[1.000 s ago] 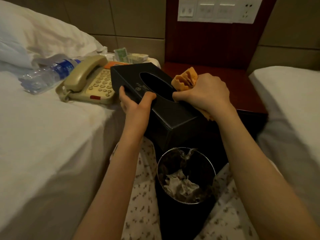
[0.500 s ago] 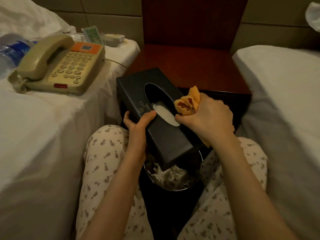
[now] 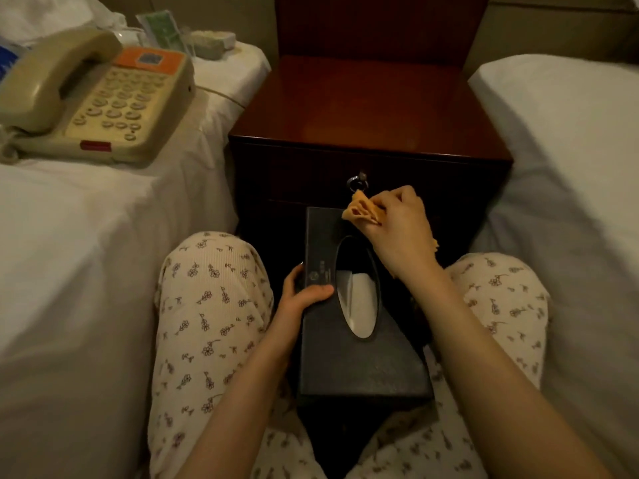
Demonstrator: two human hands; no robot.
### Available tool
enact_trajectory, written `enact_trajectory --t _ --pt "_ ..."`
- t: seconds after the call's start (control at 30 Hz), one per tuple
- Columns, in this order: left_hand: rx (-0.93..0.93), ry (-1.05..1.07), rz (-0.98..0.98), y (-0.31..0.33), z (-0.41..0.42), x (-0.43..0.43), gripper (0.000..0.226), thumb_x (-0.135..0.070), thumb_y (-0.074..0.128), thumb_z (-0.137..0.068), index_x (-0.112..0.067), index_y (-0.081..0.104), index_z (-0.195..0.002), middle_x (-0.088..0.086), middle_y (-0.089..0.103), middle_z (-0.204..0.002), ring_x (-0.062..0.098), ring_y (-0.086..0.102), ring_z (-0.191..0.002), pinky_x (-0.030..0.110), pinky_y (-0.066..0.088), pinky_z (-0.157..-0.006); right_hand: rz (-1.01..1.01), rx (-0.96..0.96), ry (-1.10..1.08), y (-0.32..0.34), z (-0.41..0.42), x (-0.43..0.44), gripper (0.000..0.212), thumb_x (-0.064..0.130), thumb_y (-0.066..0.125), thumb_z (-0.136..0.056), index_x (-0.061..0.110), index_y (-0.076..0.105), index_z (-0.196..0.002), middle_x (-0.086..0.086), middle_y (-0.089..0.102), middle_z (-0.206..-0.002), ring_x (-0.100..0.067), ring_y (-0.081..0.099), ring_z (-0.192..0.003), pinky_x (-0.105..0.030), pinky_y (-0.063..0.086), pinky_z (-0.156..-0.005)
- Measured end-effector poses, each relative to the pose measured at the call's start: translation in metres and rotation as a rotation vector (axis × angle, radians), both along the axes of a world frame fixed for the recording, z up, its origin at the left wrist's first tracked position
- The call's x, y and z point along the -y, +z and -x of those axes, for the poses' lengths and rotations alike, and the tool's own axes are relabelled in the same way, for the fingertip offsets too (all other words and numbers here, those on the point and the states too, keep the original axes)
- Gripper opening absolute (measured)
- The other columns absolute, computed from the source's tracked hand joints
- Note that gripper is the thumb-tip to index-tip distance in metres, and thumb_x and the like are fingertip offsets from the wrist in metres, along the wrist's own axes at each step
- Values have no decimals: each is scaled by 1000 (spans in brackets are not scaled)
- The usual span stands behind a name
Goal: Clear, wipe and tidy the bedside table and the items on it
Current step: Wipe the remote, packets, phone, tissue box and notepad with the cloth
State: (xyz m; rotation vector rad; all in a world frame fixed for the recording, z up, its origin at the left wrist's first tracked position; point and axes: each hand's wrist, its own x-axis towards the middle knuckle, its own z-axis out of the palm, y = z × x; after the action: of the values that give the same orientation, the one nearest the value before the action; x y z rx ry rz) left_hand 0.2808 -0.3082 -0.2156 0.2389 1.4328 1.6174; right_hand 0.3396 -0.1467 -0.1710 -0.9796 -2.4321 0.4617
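A black tissue box (image 3: 359,361) lies lengthwise between my knees, its oval opening showing white tissue. My left hand (image 3: 301,295) grips the box's left edge, thumb on top. My right hand (image 3: 397,229) holds a crumpled orange cloth (image 3: 361,210) over the box's far end, in front of the drawer. The dark red bedside table (image 3: 366,108) stands beyond, its top bare, with a ring pull (image 3: 358,183) on the drawer.
A beige telephone (image 3: 100,98) sits on the left bed (image 3: 69,254) with a green packet (image 3: 162,27) and a small white box (image 3: 211,43) behind it. A second white bed (image 3: 570,150) is on the right. My knees in flowered trousers (image 3: 214,305) flank the box.
The tissue box has come down from over the table edge to between my knees and turned lengthwise. My right hand with the cloth moved to its far end. The bin is now hidden.
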Motion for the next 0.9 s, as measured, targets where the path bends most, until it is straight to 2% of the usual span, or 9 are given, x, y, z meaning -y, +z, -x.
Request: enact_trajectory --t 0.07,0.17,0.33,0.43,0.5,0.6,0.7,0.8,0.9 --pt "13 0 27 -9 0 -6 86 -20 69 -63 -19 33 -141 2 58 -108 18 61 -89 30 50 -69 55 -21 -16 -12 12 -2 31 39 64 -86 16 64 -106 -3 49 -105 -22 49 -101 -25 33 -74" --pt "-4 21 83 -15 2 -13 100 -28 71 -50 -17 32 -142 7 54 -118 20 59 -95 31 49 -69 100 19 32 -22 28 2 29 33 64 -87 15 65 -110 -7 52 -106 -25 51 -101 -25 33 -74" --pt "35 97 80 -21 11 -18 114 -26 75 -40 -10 29 -143 7 58 -107 19 61 -87 27 47 -66 126 105 322 -26 30 29 36 30 59 -90 15 62 -123 -4 52 -113 -21 45 -107 -22 31 -82" --pt "-39 147 40 -27 12 -16 105 -32 71 -39 -1 40 -135 6 61 -98 14 61 -84 22 47 -67 163 147 520 -20 17 45 35 27 56 -92 18 60 -126 2 49 -114 -11 39 -102 -18 25 -80" --pt "-73 152 36 -27 12 -15 102 -40 67 -40 0 45 -131 11 62 -103 14 62 -87 22 48 -70 168 135 559 -18 12 50 34 24 55 -92 20 60 -126 7 46 -108 -9 38 -100 -18 26 -80" --pt "-47 127 16 -27 12 -18 105 -28 72 -44 -4 36 -140 9 61 -101 14 60 -85 21 47 -68 166 83 474 -18 20 45 33 23 56 -92 22 61 -125 8 45 -102 -13 42 -100 -22 32 -81" --pt "-16 116 9 -30 11 -18 93 -15 68 -65 -5 24 -146 -2 55 -90 8 55 -76 13 46 -56 108 91 369 -22 36 37 34 24 55 -93 21 59 -127 -1 51 -111 -19 44 -107 -29 37 -88" --pt "26 93 38 -34 11 -18 96 -21 65 -56 -11 29 -145 0 60 -98 12 62 -80 20 49 -57 41 107 254 -26 47 26 35 26 52 -95 22 57 -129 -5 51 -115 -23 45 -108 -32 38 -86" --pt "34 80 46 -31 11 -17 92 -21 64 -54 -10 35 -141 1 61 -96 12 62 -77 17 50 -50 -23 181 103 -25 49 10 36 27 50 -95 19 55 -130 -7 49 -122 -26 44 -112 -35 37 -88"
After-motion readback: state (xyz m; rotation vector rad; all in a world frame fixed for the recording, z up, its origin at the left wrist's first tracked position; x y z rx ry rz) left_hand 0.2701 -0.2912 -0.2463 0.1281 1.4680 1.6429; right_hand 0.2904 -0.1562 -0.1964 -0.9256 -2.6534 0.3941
